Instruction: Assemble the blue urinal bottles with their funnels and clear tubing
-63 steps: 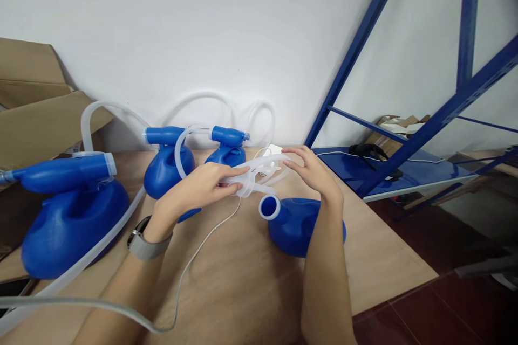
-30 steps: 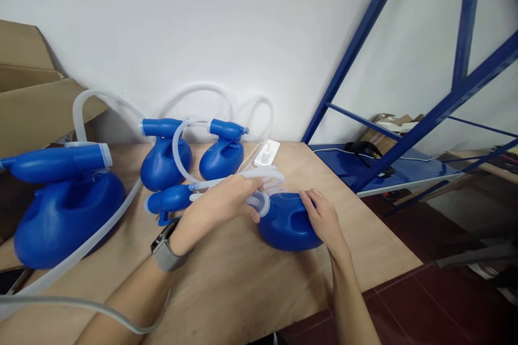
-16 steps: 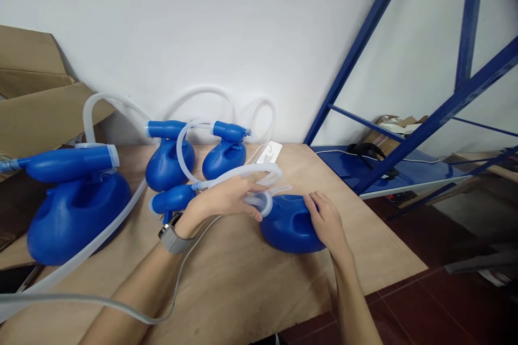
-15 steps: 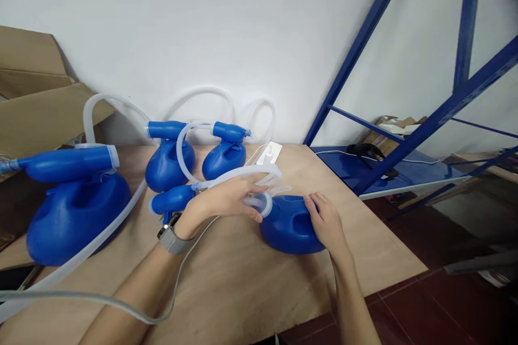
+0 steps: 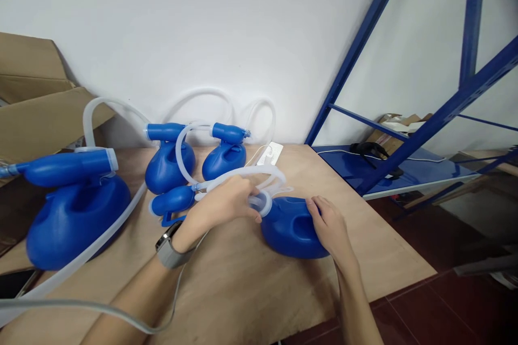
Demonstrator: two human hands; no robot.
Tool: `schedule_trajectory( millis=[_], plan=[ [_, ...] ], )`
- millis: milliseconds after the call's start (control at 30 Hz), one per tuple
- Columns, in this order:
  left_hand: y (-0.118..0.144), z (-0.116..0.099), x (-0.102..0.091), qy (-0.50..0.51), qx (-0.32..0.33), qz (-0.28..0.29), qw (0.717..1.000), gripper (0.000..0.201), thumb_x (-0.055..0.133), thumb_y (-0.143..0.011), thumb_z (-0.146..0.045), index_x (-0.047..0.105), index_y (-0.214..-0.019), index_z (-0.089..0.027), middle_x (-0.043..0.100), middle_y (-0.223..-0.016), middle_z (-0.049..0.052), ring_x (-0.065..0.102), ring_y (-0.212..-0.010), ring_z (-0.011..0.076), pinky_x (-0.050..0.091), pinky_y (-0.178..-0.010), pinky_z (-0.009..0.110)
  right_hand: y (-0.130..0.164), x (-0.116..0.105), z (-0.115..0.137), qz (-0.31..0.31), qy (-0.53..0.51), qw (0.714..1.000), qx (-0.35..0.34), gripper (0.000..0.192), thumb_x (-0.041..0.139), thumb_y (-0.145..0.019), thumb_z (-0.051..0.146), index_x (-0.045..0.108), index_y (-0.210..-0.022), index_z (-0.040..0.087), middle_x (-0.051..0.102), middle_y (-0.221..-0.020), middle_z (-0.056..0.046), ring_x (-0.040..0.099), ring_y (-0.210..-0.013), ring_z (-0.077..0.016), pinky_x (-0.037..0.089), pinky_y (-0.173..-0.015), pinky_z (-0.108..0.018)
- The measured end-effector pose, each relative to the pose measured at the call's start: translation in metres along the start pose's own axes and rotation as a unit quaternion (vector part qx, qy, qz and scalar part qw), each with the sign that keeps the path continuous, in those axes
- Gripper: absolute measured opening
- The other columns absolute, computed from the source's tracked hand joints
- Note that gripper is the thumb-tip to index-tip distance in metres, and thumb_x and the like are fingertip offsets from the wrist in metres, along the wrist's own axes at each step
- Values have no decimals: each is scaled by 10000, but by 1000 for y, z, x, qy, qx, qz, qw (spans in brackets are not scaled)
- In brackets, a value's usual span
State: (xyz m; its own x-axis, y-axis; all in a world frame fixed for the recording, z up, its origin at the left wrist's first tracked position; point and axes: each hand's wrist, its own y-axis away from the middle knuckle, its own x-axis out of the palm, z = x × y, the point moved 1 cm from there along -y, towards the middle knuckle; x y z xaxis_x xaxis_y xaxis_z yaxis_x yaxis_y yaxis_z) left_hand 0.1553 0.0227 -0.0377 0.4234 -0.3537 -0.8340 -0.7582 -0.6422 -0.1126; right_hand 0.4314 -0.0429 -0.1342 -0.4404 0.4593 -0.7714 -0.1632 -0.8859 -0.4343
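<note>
A blue plastic urinal bottle (image 5: 293, 234) lies on the wooden table. My right hand (image 5: 329, 221) grips its right end, the thumb on top near the moulded handle hollow. At the bottle's left end is a clear screw cap (image 5: 265, 203), which my left hand (image 5: 232, 199) grasps between thumb and fingers; part of it is hidden by them. A translucent hose (image 5: 243, 171) loops behind my left hand. Left of that hand lies a blue funnel-shaped urinal head (image 5: 172, 202), joined to a hose.
Several more blue urinal bottles stand at the left and back, including a large near one (image 5: 76, 221). An open cardboard box (image 5: 36, 118) is at far left. A white tag (image 5: 270, 154) lies near the wall. Blue metal shelving (image 5: 356, 54) stands right. A grey cable (image 5: 121, 311) crosses the front.
The view has shifted slightly. My left fingers have turned a little around the clear cap, and the funnel-shaped head's bracket shows more. My right hand keeps its hold on the bottle.
</note>
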Motion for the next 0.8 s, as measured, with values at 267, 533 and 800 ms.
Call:
schedule_trajectory(
  millis=[267, 533, 800],
  plan=[
    [-7, 14, 5, 111, -88, 19, 990, 242, 876, -633, -345, 749, -746, -174, 490, -597, -68, 389, -600, 108, 295, -571, 270, 0, -4, 1, 20, 1, 1000, -12, 543, 278, -1051, 626, 547, -756, 258, 701, -798, -110, 639, -754, -292, 428, -713, -387],
    [-10, 9, 4, 62, -82, 46, 994, 231, 835, -701, -360, 716, -739, -166, 541, -594, -56, 469, -572, 130, 318, -555, 285, 0, -5, 4, 10, 15, 1000, 18, 603, 234, -1039, 665, 575, -782, 239, 724, -846, -127, 656, -809, -297, 429, -734, -379],
    [-5, -11, 32, -14, 62, -33, 997, 517, 643, -964, -456, 568, -1448, -293, 657, -1406, 57, 608, -1283, 291, 454, -1079, 401, 2, -13, 25, 60, -38, 996, 53, 640, 264, -1016, 690, 664, -846, 220, 764, -932, -130, 695, -891, -299, 468, -800, -370]
  ],
)
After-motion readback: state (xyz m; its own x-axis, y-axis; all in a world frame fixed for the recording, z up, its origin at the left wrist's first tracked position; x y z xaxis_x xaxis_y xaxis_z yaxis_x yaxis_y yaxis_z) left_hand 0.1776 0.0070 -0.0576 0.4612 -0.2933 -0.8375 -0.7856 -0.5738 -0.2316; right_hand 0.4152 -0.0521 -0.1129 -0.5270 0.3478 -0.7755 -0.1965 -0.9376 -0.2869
